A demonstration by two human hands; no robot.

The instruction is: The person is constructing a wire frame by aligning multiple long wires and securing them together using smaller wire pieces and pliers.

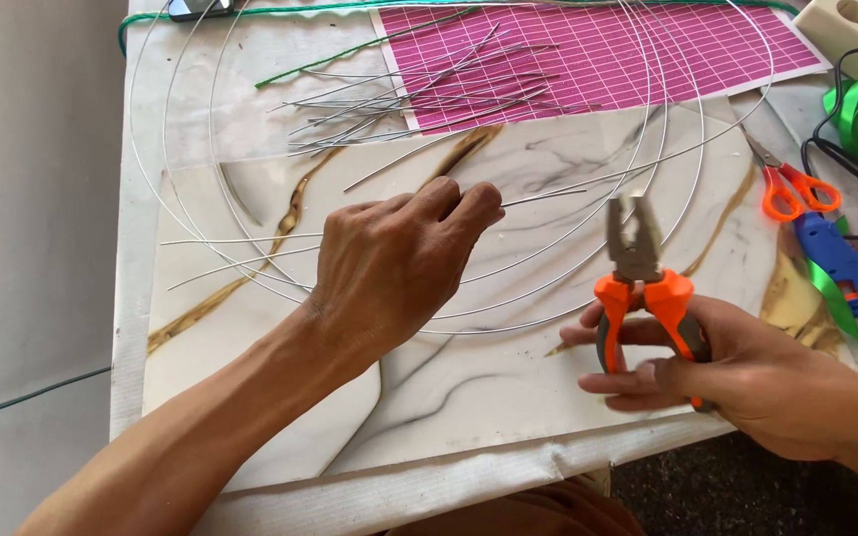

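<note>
Nearest, the right hand is wrapped around the orange-and-grey handles of the pliers, whose jaws point up, slightly parted. Left of it, the left hand pinches a thin straight wire between its fingertips above the marble-patterned table. Farther off lie large wire hoops, a heap of cut wires and a pink grid mat; orange scissors sit far right.

Thin bare metal wire, dull grey, pinched in left hand, pliers with matt steel jaws and glossy orange-grey plastic grips in right hand, smooth glossy marble-look tabletop, pink gridded sheet, orange plastic-handled scissors
</note>
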